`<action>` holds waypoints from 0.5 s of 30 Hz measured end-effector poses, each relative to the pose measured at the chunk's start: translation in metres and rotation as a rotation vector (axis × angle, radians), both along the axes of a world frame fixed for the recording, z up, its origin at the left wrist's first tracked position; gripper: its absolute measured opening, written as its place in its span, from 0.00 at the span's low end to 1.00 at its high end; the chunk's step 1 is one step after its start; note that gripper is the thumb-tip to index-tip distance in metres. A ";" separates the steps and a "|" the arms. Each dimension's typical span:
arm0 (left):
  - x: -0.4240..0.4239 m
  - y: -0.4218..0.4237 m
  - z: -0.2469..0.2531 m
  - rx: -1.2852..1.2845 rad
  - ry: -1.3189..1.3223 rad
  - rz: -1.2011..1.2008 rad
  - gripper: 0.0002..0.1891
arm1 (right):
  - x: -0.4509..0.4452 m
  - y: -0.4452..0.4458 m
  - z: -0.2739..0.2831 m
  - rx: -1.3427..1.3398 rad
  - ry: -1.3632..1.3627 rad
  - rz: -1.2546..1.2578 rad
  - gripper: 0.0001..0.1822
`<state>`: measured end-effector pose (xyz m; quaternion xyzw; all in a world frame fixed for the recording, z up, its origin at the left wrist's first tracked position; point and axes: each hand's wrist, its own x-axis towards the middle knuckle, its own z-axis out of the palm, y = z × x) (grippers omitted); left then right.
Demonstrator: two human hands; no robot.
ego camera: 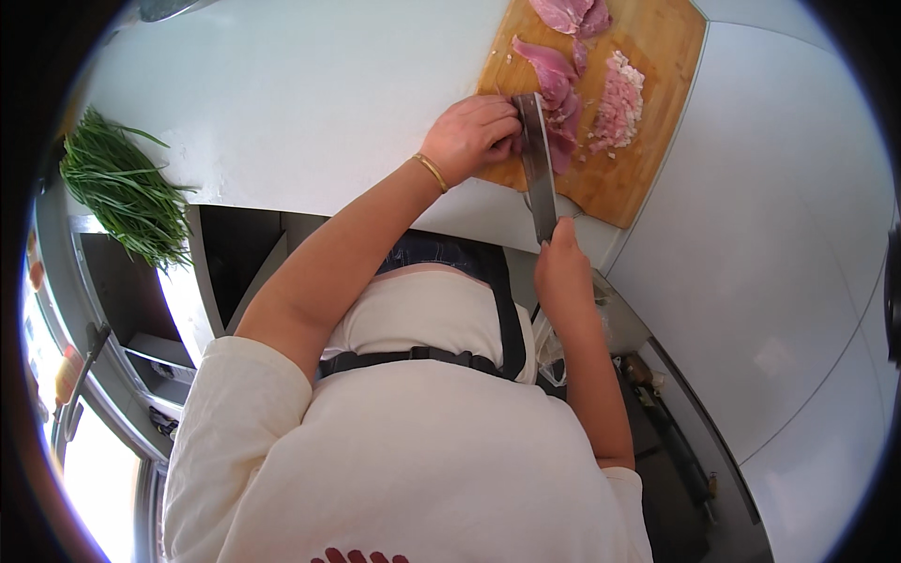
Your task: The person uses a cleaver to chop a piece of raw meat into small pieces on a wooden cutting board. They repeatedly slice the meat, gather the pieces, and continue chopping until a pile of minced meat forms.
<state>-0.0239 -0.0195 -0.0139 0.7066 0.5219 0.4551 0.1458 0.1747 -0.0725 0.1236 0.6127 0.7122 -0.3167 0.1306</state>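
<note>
A wooden cutting board (605, 190) lies at the upper right of the counter. My right hand (563, 271) grips the handle end of a cleaver (539, 162), whose blade stretches up across the board's left part. My left hand (479, 134), with a gold bangle at the wrist, has its fingers curled beside the blade near its far end; what lies under those fingers is mostly hidden. Raw meat slices (552, 74) rest just right of the blade, and a larger raw meat piece (566, 13) is at the top edge. Diced meat (619, 105) forms a pile farther right.
A bundle of green chives (127, 190) lies at the counter's left edge. Part of a metal bowl (165, 7) shows at the top left. Open shelves (243, 260) are below the white counter (295, 91). A pale tiled wall (781, 211) rises beside the board on the right.
</note>
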 end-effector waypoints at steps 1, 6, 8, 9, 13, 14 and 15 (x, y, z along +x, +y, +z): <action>0.000 0.001 0.000 -0.014 -0.005 -0.009 0.10 | 0.000 -0.002 -0.001 0.028 0.028 0.012 0.14; 0.006 0.004 -0.005 0.060 -0.002 -0.005 0.08 | -0.043 0.060 -0.028 0.205 0.166 0.075 0.15; 0.006 0.007 -0.001 0.072 0.021 -0.040 0.07 | -0.048 0.086 -0.034 0.187 0.215 0.055 0.20; 0.003 0.008 0.000 0.076 0.040 -0.049 0.07 | -0.048 0.096 -0.034 0.175 0.247 0.054 0.22; -0.007 -0.001 0.013 -0.032 0.008 -0.063 0.12 | -0.010 0.091 -0.035 0.310 0.341 0.014 0.22; -0.010 -0.004 0.016 -0.008 0.011 0.013 0.13 | -0.008 0.086 -0.021 0.312 0.287 0.000 0.21; -0.011 -0.010 0.023 0.009 0.010 0.085 0.13 | -0.005 0.077 -0.010 0.309 0.228 -0.016 0.20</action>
